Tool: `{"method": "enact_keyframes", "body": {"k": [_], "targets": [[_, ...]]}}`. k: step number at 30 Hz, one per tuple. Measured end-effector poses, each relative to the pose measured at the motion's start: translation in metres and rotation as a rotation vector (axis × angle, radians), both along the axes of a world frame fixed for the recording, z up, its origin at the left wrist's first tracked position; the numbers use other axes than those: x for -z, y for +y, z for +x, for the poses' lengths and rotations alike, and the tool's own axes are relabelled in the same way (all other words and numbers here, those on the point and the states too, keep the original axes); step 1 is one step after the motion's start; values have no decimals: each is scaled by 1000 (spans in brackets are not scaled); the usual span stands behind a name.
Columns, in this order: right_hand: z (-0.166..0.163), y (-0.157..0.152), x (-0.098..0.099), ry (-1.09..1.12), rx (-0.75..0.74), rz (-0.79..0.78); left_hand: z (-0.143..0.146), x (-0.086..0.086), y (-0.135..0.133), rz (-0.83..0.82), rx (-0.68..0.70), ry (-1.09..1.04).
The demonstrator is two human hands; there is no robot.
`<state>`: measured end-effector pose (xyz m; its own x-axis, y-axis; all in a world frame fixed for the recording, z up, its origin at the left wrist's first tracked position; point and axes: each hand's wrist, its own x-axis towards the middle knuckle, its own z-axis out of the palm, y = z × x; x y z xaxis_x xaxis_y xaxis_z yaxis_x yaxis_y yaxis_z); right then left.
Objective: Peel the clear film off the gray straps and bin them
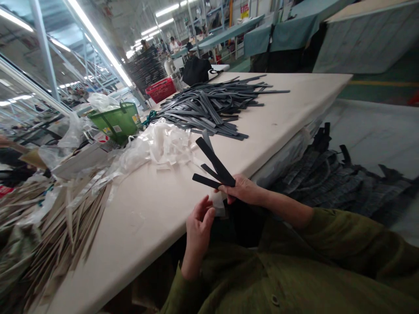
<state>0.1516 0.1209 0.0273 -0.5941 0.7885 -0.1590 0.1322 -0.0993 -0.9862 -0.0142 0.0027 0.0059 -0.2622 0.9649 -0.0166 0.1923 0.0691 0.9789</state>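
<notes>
Okay, so the right grip (244, 189) is closed around a few dark strips (216, 168), pinching them near one end so the rest fans out away from the person. They're up over the near edge of a pale worktop (140, 213), with the free ends pointing toward the far side. Left grip (199, 222) is just beside it, palm turned inward, fingers loosely curled with the thumb apart — looks released to me. A bit of whitish film (218, 203) shows between the two, but I can't tell whether either one is touching it.

Further up the worktop there's a big messy pile of grey strips (212, 104), all lying across each other, some sticking out to the right. Next to that, on the near left side, sits a crumpled heap of clear plastic (163, 141), and behind it a green basket (116, 124) with labels on the side. Red basket (160, 89) and a black bag (196, 69) are past the pile.

Over on the left, a load of thin tan strips (75, 226) spreads down along the worktop — kinda like straw. Down on the right, below the edge, there's a heap of dark pieces (314, 183). The person's wearing an olive green shirt (262, 279), sleeves ending around the forearms.
</notes>
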Motion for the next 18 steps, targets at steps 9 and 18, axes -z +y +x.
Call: {"method": "enact_keyframes", "body": {"k": [9, 18], "targets": [[8, -6, -8, -43, 28, 80, 12, 3, 19, -227, 106, -303], [68, -49, -10, -149, -51, 48, 28, -9, 52, -269, -273, -1093]]}}
